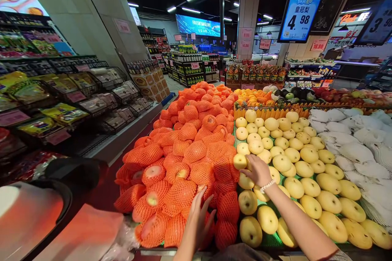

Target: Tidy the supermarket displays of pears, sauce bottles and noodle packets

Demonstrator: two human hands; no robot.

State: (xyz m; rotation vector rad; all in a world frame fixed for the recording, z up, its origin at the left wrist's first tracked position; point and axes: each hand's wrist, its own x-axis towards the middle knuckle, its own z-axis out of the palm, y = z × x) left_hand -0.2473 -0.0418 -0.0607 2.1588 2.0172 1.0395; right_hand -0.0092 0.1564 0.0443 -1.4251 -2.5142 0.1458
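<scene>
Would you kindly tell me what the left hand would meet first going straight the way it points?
The left hand would probably meet the orange-netted fruit just ahead, though depth is unclear.

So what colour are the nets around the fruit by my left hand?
The nets are orange-red mesh, showing best in the head view.
</scene>
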